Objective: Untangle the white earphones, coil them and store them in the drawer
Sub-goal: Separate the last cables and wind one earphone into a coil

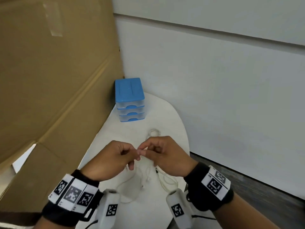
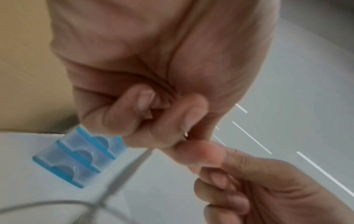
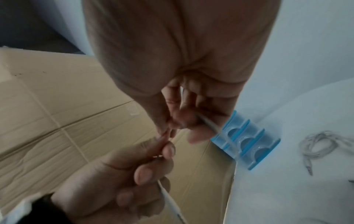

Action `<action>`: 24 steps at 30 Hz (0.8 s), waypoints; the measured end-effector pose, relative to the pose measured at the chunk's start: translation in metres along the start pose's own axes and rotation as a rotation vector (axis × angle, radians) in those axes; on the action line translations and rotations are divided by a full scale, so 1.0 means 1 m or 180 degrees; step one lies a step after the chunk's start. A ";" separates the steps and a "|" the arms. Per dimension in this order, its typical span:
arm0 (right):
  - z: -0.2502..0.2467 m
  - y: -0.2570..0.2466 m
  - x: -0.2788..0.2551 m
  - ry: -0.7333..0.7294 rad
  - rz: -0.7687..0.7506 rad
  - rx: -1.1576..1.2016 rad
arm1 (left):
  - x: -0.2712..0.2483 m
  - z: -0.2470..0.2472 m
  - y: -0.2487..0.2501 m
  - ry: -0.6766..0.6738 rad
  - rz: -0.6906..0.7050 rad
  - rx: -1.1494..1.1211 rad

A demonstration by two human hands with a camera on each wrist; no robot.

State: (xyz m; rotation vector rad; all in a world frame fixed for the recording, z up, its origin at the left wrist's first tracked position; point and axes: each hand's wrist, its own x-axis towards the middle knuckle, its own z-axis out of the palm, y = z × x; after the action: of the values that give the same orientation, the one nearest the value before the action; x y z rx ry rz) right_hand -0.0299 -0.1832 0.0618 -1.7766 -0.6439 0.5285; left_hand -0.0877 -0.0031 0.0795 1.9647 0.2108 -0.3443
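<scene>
Hanging in loose loops over the counter (image 1: 165, 116), the white earphones (image 1: 140, 180) are pinched by left hand (image 1: 113, 160) and right hand (image 1: 166, 156), fingertips meeting. Untangling looks underway; next needs strands teased apart before coiling toward the closed drawer unit (image 1: 130, 100).

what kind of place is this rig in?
Probably a makeshift indoor recording corner, not a real workshop: small white table against a plain panelled wall, large cardboard box beside it, blue mini drawer unit.

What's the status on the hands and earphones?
Both hands, left and right, pinch earphones, cord loose on table. Drawers shut. Second coiled cable lies nearby.
</scene>
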 end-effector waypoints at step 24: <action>-0.011 0.044 0.016 0.1717 -0.0637 -0.0618 | -0.008 0.023 0.007 -0.0562 0.0092 -0.1488</action>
State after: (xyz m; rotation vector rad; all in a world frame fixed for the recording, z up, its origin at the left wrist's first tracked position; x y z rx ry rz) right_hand -0.0040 -0.1910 0.0222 -1.9000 -0.4919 -0.1585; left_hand -0.0969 -0.0268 0.0792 1.4671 0.1336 -0.4067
